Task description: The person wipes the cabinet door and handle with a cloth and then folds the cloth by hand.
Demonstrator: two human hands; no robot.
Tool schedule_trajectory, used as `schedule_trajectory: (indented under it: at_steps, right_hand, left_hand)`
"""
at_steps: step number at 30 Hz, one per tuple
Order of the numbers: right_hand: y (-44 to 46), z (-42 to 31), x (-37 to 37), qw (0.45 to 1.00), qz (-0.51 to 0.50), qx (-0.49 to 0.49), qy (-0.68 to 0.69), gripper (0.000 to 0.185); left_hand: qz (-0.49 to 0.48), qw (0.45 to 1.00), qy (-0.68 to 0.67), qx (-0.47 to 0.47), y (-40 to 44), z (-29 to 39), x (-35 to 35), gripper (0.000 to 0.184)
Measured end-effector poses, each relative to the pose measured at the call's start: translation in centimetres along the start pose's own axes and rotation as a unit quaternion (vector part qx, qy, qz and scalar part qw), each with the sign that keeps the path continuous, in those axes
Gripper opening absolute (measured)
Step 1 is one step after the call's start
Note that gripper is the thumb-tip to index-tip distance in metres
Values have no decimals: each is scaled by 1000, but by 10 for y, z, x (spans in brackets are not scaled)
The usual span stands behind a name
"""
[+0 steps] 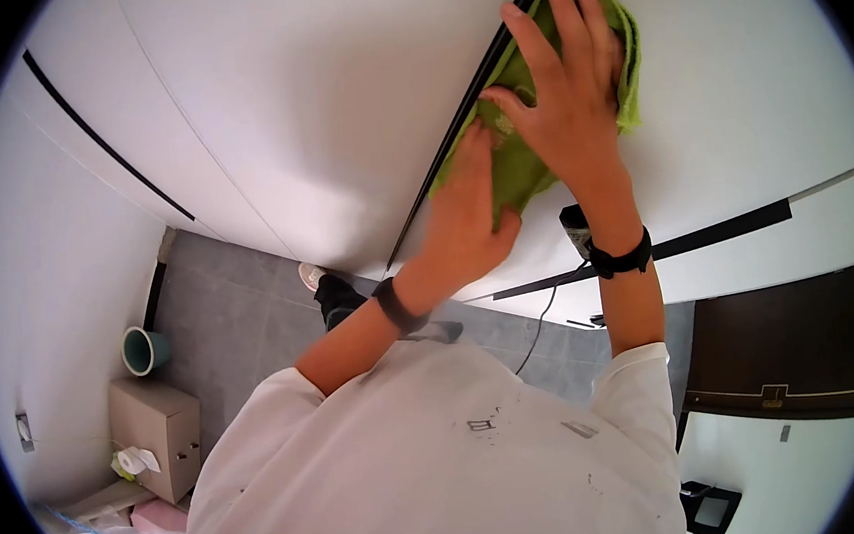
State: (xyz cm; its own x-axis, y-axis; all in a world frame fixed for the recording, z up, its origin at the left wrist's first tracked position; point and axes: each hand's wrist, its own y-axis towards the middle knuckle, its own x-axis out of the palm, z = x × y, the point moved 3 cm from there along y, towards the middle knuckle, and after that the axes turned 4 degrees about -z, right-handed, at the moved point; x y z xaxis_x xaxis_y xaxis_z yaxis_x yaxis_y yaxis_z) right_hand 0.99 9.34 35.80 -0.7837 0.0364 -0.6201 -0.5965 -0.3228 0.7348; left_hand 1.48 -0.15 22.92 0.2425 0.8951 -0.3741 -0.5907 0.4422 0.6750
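Worn on the head, facing forward, downward.

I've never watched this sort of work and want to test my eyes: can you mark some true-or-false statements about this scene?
1. The left hand and right hand are both on a green cloth. True.
2. The cloth lies on the floor. False: it is against a white surface, beside a black strip.
3. Only one wrist has a dark band. False: both wrists have one.
4. A teal bucket is near a brownish box. True.
5. The person's shirt is all black. False: it is whitish, with dark marks.
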Motion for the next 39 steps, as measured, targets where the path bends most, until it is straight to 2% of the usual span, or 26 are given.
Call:
schedule_trajectory:
  at_steps: [4, 7, 9, 13, 15, 19, 21, 22, 24, 25, 27, 34, 36, 39]
  right_hand:
    - [1, -3, -4, 998, -46, 32, -23, 73]
    - [1, 0, -7, 999, -38, 3, -9, 75]
    - [-1, -1, -10, 996, -86, 24, -3, 79]
    - [-3, -9, -5, 997, -77, 10, -5, 84]
    - [-1, -11, -4, 999, -45, 3, -13, 93]
    - [0, -8, 0, 999, -47, 12, -21, 96]
    - [-3, -6, -2, 999, -34, 10, -6, 96]
    - [-3, -6, -2, 999, -36, 11, -9, 96]
    - [-3, -9, -2, 999, -38, 19, -8, 96]
    - [-4, -11, -1, 999, -42, 23, -8, 96]
    - [-1, -12, 1, 999, -40, 22, -15, 95]
    - [2, -11, 0, 999, -45, 14, -14, 89]
    - [2, -7, -2, 998, -45, 23, 30, 85]
    - [10, -7, -11, 1000, -7, 1, 0, 80]
  left_hand:
    - [-10, 997, -74, -22, -3, -8, -7, 80]
    - [-12, 996, -79, -29, 1, -4, -9, 74]
    - [-18, 992, -111, -52, 3, -3, -9, 72]
    - [-29, 990, -129, -41, 1, -16, -16, 71]
    - [-44, 994, -102, -13, 0, -20, -20, 67]
    - [-11, 996, -84, 6, -4, -20, -21, 66]
    - [34, 997, -60, 16, -8, -19, -22, 53]
    - [33, 997, -63, 17, -6, -21, -24, 53]
    - [86, 993, -26, -80, 1, -35, -34, 33]
    - [81, 993, -28, -84, 10, -40, -37, 33]
    - [68, 996, 52, -12, 33, -47, -41, 17]
    - [51, 991, 122, 28, 42, -49, -40, 15]
    - [38, 989, 139, 16, 41, -49, -40, 15]
    - [44, 987, 153, 19, 40, -48, -40, 16]
